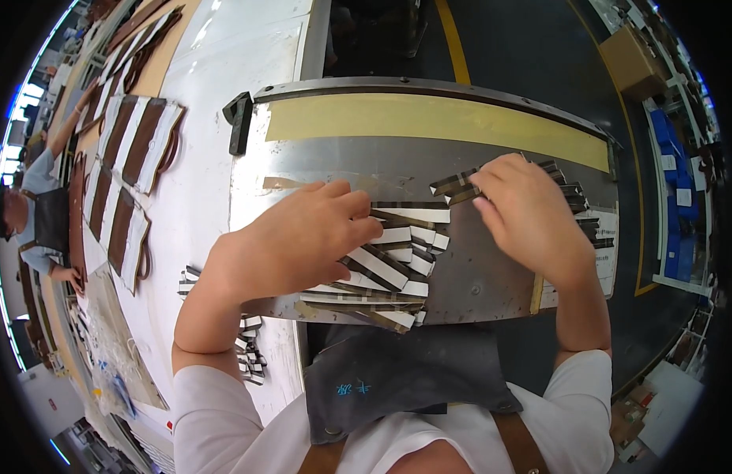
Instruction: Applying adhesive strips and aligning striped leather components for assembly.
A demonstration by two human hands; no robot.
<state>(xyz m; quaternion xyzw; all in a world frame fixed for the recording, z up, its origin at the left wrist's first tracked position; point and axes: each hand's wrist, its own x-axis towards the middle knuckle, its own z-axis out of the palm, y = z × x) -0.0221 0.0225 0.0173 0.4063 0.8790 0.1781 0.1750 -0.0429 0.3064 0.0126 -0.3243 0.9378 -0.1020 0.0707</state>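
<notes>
Sorting, seemingly, black-and-white strips (389, 272) piled loosely on the metal plate (492, 257); curling the left hand (302, 235) over them, unable to tell whether gripping any; apparently pinching dark strips (454, 186) narrowly with the right hand (525, 212); calling next for a steady pinch and evenly aligned ends.

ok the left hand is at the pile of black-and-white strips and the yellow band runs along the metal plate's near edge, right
The edge is wrong: the head view shows the yellow band running along the far edge of the metal plate. The left hand is at the black-and-white strips.
</notes>
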